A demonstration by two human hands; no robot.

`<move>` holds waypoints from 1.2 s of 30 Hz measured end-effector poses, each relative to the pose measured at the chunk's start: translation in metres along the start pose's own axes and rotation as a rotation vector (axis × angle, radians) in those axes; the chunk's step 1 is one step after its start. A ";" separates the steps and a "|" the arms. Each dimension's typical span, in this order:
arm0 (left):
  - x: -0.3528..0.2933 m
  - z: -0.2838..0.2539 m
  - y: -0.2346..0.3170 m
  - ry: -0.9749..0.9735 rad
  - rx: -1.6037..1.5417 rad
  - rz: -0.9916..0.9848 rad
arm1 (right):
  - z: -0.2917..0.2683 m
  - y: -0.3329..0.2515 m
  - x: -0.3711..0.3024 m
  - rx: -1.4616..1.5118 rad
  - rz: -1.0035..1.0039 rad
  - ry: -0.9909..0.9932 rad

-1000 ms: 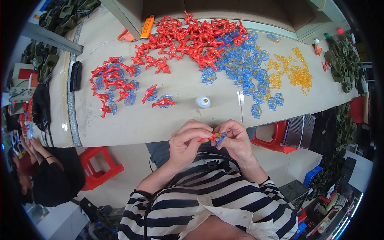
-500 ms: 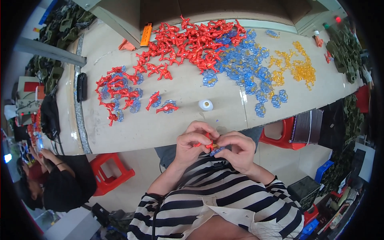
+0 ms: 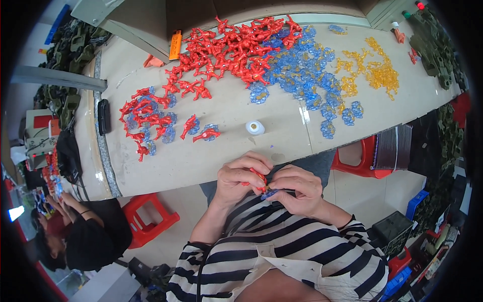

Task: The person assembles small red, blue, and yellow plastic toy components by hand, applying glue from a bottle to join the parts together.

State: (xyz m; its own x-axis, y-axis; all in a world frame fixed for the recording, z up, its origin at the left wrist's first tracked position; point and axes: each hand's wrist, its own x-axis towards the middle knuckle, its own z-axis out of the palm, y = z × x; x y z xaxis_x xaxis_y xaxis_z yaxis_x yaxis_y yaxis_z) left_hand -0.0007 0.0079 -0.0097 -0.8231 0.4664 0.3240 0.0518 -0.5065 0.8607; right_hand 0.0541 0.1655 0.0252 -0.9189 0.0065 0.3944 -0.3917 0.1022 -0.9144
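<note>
Beige tabletop [image 3: 211, 156]; hands [image 3: 269, 185] pinch a spiky red plastic figure [image 3: 258, 180].

Small red plastic figure [image 3: 258, 181], pinched between fingertips of left hand [image 3: 240, 178] and right hand [image 3: 297, 189], mostly hidden by the fingers. Thin red limbs poke out between the thumbs. A clear blue plastic piece [image 3: 268, 194] sits just below it, touching, under the right hand's thumb, near the striped shirt.
</note>
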 end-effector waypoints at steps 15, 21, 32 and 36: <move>-0.001 -0.004 -0.003 -0.050 -0.027 -0.021 | 0.002 0.003 -0.001 0.067 -0.012 -0.020; -0.001 -0.005 -0.001 -0.036 -0.047 -0.022 | 0.003 0.004 0.000 0.073 -0.018 -0.029; 0.000 -0.021 0.023 0.037 0.443 -0.044 | -0.003 0.005 0.015 -0.071 0.089 -0.077; 0.015 -0.013 0.044 0.060 1.232 0.063 | -0.009 0.016 0.016 -0.143 0.188 0.053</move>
State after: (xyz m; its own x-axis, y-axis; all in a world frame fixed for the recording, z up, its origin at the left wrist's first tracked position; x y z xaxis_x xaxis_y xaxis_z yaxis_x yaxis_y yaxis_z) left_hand -0.0181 -0.0172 0.0279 -0.8231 0.4151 0.3876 0.5633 0.5094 0.6505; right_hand 0.0340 0.1763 0.0176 -0.9700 0.0905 0.2258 -0.1997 0.2338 -0.9516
